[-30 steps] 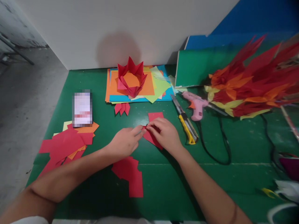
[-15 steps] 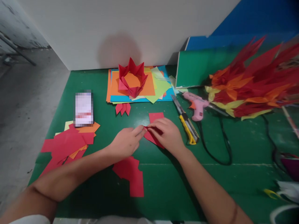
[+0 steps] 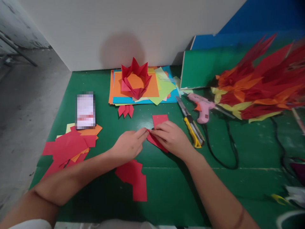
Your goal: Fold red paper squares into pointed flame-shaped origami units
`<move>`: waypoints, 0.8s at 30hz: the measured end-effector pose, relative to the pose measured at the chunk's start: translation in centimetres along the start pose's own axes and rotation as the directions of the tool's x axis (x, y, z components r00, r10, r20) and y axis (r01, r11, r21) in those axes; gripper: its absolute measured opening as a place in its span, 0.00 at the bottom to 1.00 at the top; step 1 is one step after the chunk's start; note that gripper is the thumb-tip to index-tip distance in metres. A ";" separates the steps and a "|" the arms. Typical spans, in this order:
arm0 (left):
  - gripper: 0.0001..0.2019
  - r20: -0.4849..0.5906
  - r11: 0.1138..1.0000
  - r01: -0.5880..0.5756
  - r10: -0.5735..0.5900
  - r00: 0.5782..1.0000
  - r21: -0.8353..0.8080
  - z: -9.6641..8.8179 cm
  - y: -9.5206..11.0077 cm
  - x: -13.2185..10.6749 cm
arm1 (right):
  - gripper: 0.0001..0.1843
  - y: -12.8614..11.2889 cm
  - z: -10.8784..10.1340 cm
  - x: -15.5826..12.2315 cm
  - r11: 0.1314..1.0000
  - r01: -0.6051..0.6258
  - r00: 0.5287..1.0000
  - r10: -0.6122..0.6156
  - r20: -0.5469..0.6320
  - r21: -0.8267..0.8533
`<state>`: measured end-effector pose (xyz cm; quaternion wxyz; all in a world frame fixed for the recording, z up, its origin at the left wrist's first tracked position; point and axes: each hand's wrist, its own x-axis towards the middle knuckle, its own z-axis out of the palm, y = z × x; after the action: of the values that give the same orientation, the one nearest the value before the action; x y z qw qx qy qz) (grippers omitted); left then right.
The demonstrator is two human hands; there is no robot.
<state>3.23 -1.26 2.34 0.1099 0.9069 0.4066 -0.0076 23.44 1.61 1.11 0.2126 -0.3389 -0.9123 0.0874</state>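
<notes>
The right wrist is sitting slightly farther right than before, while the left hand [image 3: 127, 144] is staying put. In the head view, the left fingertips are pinching one end of a small red paper piece [image 3: 148, 130] and the right hand [image 3: 172, 138] is pinching the other, probably steadying a fold above the green table [image 3: 114, 210]; the yellow utility knife [image 3: 190, 123] and pink glue gun [image 3: 203, 108] are lying nearby, presumably for easy reach.

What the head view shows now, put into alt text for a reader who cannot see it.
A person's left hand and right hand pinch a small red paper piece at a green table. Beyond them, a spiky red paper ring sits on stacked colored sheets; a yellow-handled cutter and pink glue gun lie to the right.
</notes>
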 end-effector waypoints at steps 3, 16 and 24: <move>0.21 0.018 1.000 -0.004 0.004 1.000 0.000 -0.1 0.0 0.0 | 0.14 0.1 0.0 0.0 0.999 0.021 0.999 -0.020 0.029 -0.030; 0.22 0.048 1.000 -0.007 0.005 0.999 0.031 -0.2 0.0 0.0 | 0.14 0.1 -0.1 0.0 0.993 0.069 0.994 -0.061 0.089 -0.090; 0.19 -0.001 0.999 0.043 -0.043 0.999 0.010 -0.2 0.1 0.0 | 0.14 0.0 -0.4 0.1 0.988 0.088 0.985 -0.067 0.161 -0.124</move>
<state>3.26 -1.26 2.51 0.1053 0.8985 0.4260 -0.0117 23.52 1.68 1.53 0.1208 -0.3085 -0.9424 0.0454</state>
